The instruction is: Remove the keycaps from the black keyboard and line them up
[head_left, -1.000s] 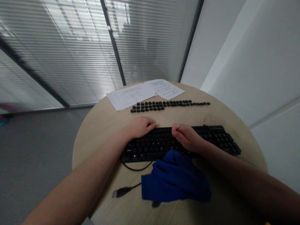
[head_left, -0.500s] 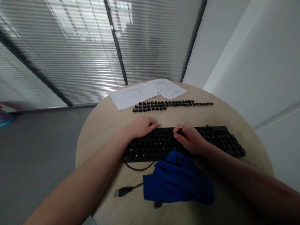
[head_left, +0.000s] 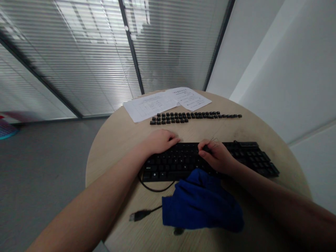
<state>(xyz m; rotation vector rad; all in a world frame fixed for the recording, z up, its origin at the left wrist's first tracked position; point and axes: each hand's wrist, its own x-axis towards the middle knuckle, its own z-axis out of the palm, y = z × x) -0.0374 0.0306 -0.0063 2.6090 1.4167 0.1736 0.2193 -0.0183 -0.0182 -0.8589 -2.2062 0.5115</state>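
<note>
Left hand [head_left: 162,141]: lies on the far left part of the keyboard [head_left: 175,162]. Its thumb points right. Some fingers are hidden, so I cannot tell if they grip the edge.
Right hand [head_left: 217,155]: over the middle of the keyboard, fingers curled in and pinching some thin wires [head_left: 214,140] that poke up past them. What is inside the fingers is too dark to tell.
Keyboard: black, flat on the round table [head_left: 110,154], under both hands.
Loose keys [head_left: 174,118]: small and black, in rows past the keyboard.
Papers [head_left: 152,105]: white, just behind the loose keys.
Blue cloth [head_left: 202,206]: bunched up on the near side, over part of the keyboard's front edge.
Plug [head_left: 140,215]: on the table, left of the blue cloth. Its cord goes under the blue cloth.
</note>
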